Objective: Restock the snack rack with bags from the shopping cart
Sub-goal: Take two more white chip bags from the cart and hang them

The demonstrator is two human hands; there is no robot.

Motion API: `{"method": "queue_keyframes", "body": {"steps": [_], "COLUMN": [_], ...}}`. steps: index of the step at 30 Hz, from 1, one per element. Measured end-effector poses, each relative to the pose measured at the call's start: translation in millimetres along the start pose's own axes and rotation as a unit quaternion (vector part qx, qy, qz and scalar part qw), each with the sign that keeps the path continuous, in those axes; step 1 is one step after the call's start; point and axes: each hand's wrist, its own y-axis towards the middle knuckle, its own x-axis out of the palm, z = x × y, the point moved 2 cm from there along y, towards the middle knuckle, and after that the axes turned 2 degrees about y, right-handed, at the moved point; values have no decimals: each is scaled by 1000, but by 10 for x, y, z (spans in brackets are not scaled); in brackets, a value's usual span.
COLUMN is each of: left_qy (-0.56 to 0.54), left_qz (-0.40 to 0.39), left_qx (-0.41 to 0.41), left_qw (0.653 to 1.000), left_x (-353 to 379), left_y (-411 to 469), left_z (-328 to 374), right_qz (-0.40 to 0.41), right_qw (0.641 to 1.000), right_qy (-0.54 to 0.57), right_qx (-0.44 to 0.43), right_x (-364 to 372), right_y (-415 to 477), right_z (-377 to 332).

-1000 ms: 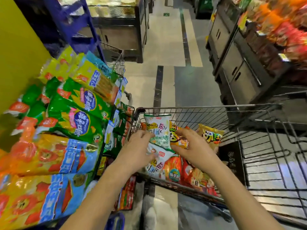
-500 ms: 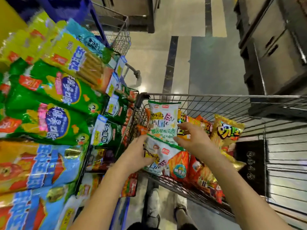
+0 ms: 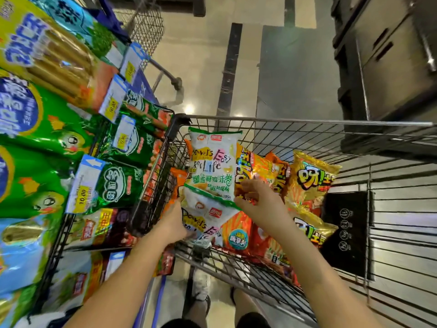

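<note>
Well, the left hand (image 3: pixel 173 223) grips the lower white bag (image 3: pixel 203 216) at its left edge, thumb on top and fingers curled under it. The right hand (image 3: pixel 257 202) is curled narrow and pinches the lower right corner of the upper white bag (image 3: pixel 212 166) between thumb and fingertips. The upper bag stands nearly upright at 12 o'clock from the hands, and its bottom edge overlaps the top of the lower bag. Both bags are at the left end of the shopping cart (image 3: pixel 283 120), above its other contents.

Just at 5 o'clock from the lower bag lies an orange bag (image 3: pixel 236 233) with a round teal label. More orange packs sit behind the right hand's fingers. At 3 o'clock from the right hand, gold bags (image 3: pixel 309 178) are stacked against each other. Beyond them, at 4 o'clock, a black panel (image 3: pixel 345 233) stands in the cart.

At 9 o'clock from the hands, touching or nearly touching the cart's left wall, is the snack rack (image 3: pixel 55 254). It is filled with green bags (image 3: pixel 42 129), with yellow and blue ones above and below them. Price tags (image 3: pixel 82 188) hang in front of the bags.

At 11 o'clock, well apart, a second cart (image 3: pixel 146 22) stands on the tiled floor. Dark cabinets (image 3: pixel 390 55) fill the view at 1 to 2 o'clock. At 6 o'clock, under the cart, the person's shoe (image 3: pixel 201 290) shows.
</note>
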Motion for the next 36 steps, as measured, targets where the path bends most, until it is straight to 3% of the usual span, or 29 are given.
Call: {"method": "queue_keyframes", "body": {"steps": [11, 23, 31, 36], "left_qy": [-30, -171, -276, -280], "left_qz": [12, 32, 115, 150], "left_qx": [32, 30, 3, -14], "left_qw": [999, 984, 954, 948], "left_x": [-60, -347, -460, -563], "left_y": [-47, -434, -547, -482], "left_z": [40, 89, 186, 182], "right_qz": [-2, 2, -40, -72], "right_qw": [1000, 1000, 996, 991], "right_qy": [15, -31, 14, 2], "right_qx": [-2, 6, 77, 113], "right_x": [-23, -340, -65, 206], "right_y": [52, 235, 674, 972], "right_z": [28, -26, 8, -32]}}
